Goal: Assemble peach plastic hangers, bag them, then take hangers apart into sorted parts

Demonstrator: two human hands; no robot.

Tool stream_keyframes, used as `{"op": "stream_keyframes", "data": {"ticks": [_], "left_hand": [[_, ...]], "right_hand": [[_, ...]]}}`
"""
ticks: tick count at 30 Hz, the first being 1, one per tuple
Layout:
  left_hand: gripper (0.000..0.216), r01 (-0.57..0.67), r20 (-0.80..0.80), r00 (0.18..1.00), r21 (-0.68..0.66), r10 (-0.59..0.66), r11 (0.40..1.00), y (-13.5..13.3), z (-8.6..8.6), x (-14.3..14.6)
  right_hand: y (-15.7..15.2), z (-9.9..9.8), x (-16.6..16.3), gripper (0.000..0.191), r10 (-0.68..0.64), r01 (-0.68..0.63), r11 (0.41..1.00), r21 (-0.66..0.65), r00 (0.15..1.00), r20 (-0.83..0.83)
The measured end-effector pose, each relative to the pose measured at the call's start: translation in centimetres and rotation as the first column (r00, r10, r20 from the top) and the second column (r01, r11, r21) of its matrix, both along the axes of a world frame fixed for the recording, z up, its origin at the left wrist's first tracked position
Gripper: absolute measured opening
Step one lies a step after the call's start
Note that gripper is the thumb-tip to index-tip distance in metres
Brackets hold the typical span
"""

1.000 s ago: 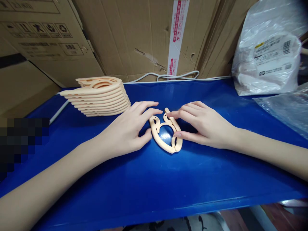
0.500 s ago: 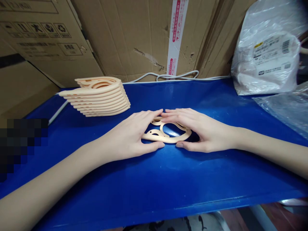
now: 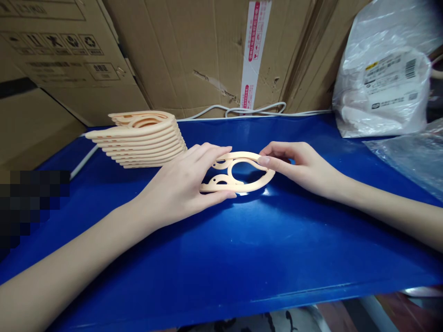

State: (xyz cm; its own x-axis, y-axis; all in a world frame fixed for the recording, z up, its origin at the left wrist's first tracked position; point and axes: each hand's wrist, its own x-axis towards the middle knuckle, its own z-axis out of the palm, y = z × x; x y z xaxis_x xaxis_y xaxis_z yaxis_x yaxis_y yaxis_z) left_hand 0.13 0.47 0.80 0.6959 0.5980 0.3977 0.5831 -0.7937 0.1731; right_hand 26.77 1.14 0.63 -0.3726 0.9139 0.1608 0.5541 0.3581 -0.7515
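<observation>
Curving smoothly, one pale-peach frame (image 3: 242, 188) with looped openwork inside

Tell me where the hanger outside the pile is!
In the head view, that hanger is near the middle, held between the left hand and right hand, to the right of the pile.

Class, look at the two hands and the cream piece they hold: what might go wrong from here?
The left hand seems close to the stack of similar pieces; a bump might topple it. The right hand grips the cream piece near what looks like its joint, so skin might get pinched if it folds.
</observation>
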Motion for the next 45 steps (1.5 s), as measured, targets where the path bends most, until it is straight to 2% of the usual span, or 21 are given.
{"op": "stream_keyframes", "data": {"ticks": [3,6,9,13,25,33,37,40,42,44,45], "left_hand": [[0.064,-0.008,-0.007,1.0,0.06,0.009,0.998,-0.1,0.0,0.0],[0.062,-0.012,-0.013,1.0,0.083,0.013,0.996,-0.2,0.1,0.0],[0.067,-0.009,-0.028,1.0,0.071,0.011,0.997,-0.1,0.1,-0.1],[0.072,-0.02,-0.036,0.999,0.044,0.022,0.999,0.0,0.1,-0.1],[0.067,-0.007,-0.044,0.999,0.045,0.009,0.999,-0.2,0.3,0.1],[0.063,-0.007,-0.049,0.999,0.064,0.01,0.998,-0.3,0.4,0.1],[0.062,-0.026,-0.043,0.999,0.085,0.029,0.996,-0.6,0.9,0.2],[0.065,-0.081,-0.039,0.996,0.089,0.084,0.993,-0.9,2.3,-0.2],[0.067,-0.13,-0.044,0.99,0.108,0.135,0.986,-1.1,3.9,-0.8],[0.067,-0.182,-0.046,0.981,0.131,0.19,0.974,-1.2,5.8,-2.0],[0.065,-0.2,-0.04,0.977,0.143,0.207,0.969,-1.1,6.9,-2.7]], "right_hand": [[0.0,0.5,-0.2,0.041,0.006,-0.022,0.985,-0.171,0.996,-0.091],[0.1,0.7,-0.2,0.047,0.061,-0.103,0.96,-0.259,0.985,-0.164],[0.3,0.5,-0.1,0.048,0.099,-0.158,0.951,-0.267,0.97,-0.222],[0.2,0.5,-0.2,0.047,0.095,-0.159,0.947,-0.281,0.969,-0.229],[0.2,0.3,-0.1,0.039,0.1,-0.158,0.946,-0.284,0.973,-0.208],[0.3,0.3,0.0,0.046,0.119,-0.168,0.945,-0.281,0.976,-0.183],[0.2,0.4,0.1,0.054,0.137,-0.169,0.963,-0.211,0.978,-0.157],[0.3,0.4,0.5,0.06,0.109,-0.12,0.989,-0.083,0.986,-0.13],[0.6,0.3,0.8,0.05,0.117,-0.115,0.991,0.065,0.993,-0.02],[0.9,0.1,1.1,0.036,0.161,-0.197,0.953,0.229,0.973,0.167],[1.0,0.0,1.2,0.038,0.185,-0.26,0.923,0.283,0.946,0.265]]}}
